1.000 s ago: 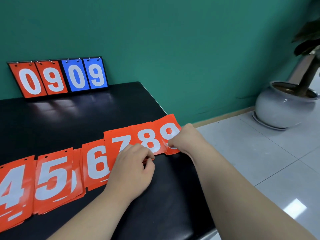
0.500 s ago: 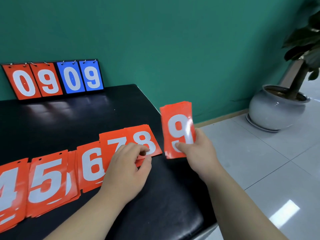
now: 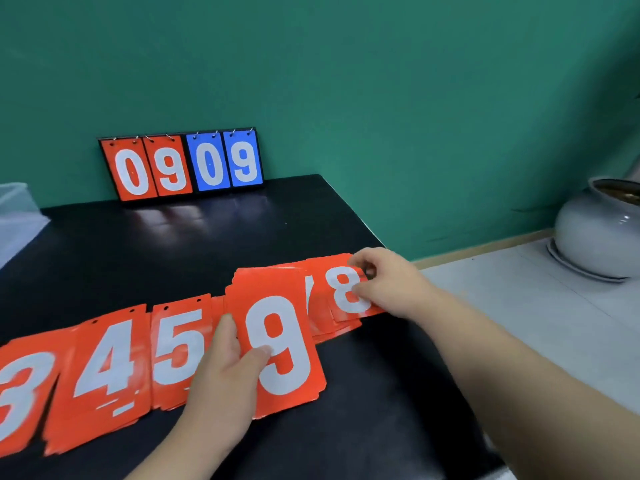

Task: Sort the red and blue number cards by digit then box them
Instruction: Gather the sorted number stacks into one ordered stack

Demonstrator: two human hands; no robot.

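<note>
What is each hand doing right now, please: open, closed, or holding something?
Left hand: holds the red 9 cards.
Right hand: pinches the red 8 cards.

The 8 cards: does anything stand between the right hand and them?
Nothing visible does. The right hand grips the 8 cards at their right edge. The 9 cards, held in the left hand, are to the left of them and do not cover the 8.
</note>
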